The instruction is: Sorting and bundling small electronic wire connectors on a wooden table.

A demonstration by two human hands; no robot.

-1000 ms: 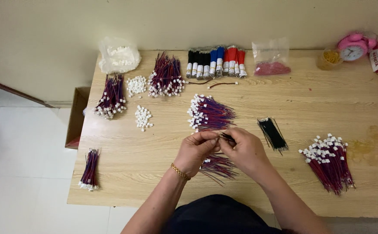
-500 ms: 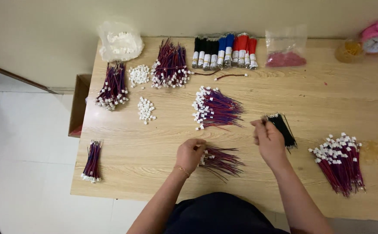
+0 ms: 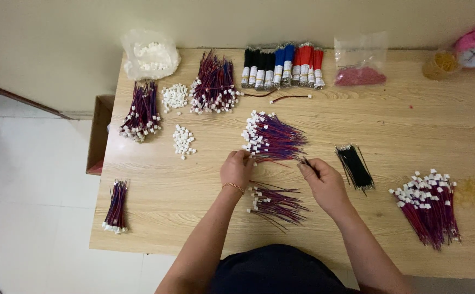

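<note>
Wire pile (image 3: 273,139) between both hands, left hand (image 3: 237,169) pinching its connector end, right hand (image 3: 322,177) closed on black wire, six wire piles on table (image 3: 400,120).

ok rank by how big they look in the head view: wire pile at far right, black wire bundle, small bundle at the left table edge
1. Wire pile at far right
2. Black wire bundle and small left-edge bundle: look about alike, unranked.

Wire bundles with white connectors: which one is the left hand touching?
The left hand touches the fanned bundle at table centre, at its near edge. The smaller bundle lies nearer the person, between the wrists, untouched; the others sit farther off.
</note>
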